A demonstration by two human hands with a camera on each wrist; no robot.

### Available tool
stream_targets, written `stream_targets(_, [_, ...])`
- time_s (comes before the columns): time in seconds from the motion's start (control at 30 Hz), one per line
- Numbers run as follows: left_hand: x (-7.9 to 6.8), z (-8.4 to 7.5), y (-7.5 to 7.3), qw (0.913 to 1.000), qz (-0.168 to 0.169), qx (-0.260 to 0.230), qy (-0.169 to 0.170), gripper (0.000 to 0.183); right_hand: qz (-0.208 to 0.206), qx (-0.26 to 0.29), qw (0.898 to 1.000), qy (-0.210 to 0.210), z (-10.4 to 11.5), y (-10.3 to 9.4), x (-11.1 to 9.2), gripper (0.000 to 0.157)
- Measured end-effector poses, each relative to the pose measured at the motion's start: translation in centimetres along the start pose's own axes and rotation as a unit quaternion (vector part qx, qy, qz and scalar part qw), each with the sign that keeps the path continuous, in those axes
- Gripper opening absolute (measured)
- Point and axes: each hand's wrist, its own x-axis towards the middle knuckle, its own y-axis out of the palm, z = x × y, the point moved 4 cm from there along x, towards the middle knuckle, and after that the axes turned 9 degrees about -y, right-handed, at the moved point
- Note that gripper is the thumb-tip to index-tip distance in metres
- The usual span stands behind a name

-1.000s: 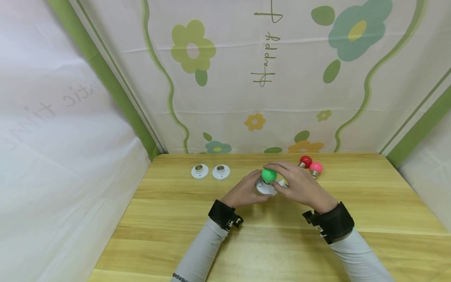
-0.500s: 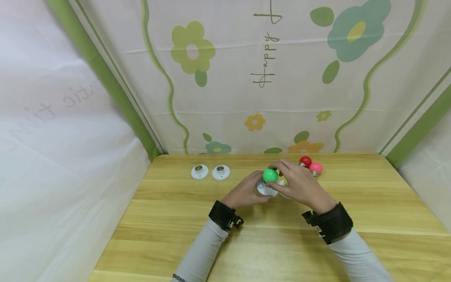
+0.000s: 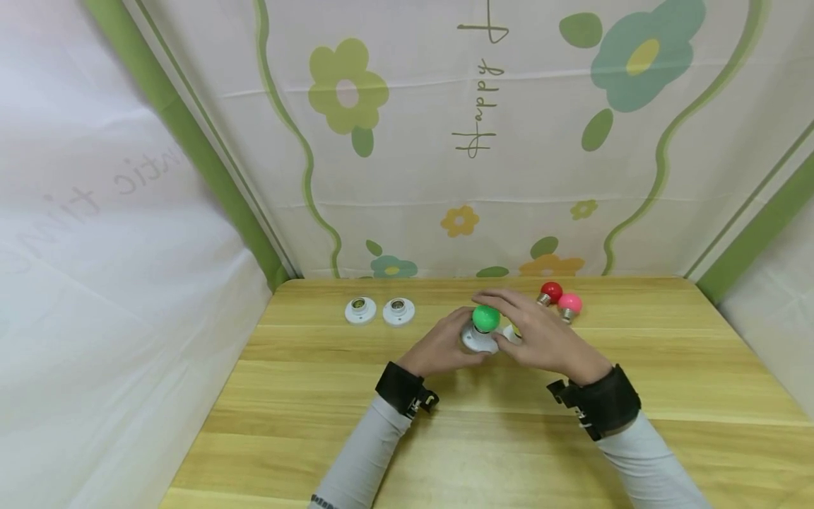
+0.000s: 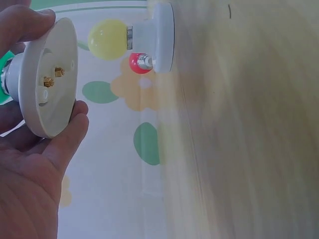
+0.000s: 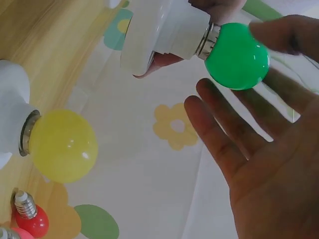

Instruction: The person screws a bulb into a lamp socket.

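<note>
My left hand [image 3: 444, 344] grips a white round lamp holder [image 3: 473, 341] by its rim, raised off the table in the left wrist view, where brass terminals show on its underside. A green light bulb [image 3: 486, 319] sits in that holder, a strip of its metal cap visible in the right wrist view. Around the green bulb, my right hand [image 3: 540, 332] has its fingers spread and fairly straight, the thumb overlapping the bulb in the right wrist view. Close beside stands another white holder [image 4: 163, 37] with a yellow bulb [image 5: 64, 146], mostly hidden behind my right hand in the head view.
Two white lamp holders without bulbs, a left one [image 3: 360, 310] and a right one [image 3: 398, 311], stand at the back left of the wooden table [image 3: 483, 445]. A red bulb [image 3: 551, 291] and a pink bulb [image 3: 570, 304] lie at the back right. A printed curtain [image 3: 407, 170] hangs behind.
My right fingers turned with the green bulb half a second ago and have now spread apart from it. The bulb and holder shifted slightly right, then back left.
</note>
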Motion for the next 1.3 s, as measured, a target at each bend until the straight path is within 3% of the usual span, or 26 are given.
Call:
stream_targets(0.27, [0.0,-0.09,0.0,1.0,0.0,0.002,0.001,0.073,-0.016,-0.011,1.0,-0.017,0.11,-0.07,0.06,0.047])
stream_targets(0.7, [0.08,-0.13,0.13,1.0,0.007,0.004,-0.004,0.067,-0.059,-0.066,0.996,-0.018,0.03,-0.16,0.25,0.053])
stream_targets(0.87, [0.09,-0.11,0.15,1.0,0.007,0.004,-0.002,0.067,-0.056,-0.072,0.996,-0.012,-0.2,0.05,0.25,0.056])
stream_targets(1.07, [0.05,-0.13,0.0,1.0,0.001,0.002,-0.002,0.07,-0.031,-0.054,0.998,0.006,-0.39,0.18,-0.01,0.074])
stream_targets(1.3, [0.08,-0.16,-0.07,0.9999,-0.003,0.01,0.001,0.075,-0.005,0.008,1.0,-0.018,-0.08,0.3,0.06,0.057])
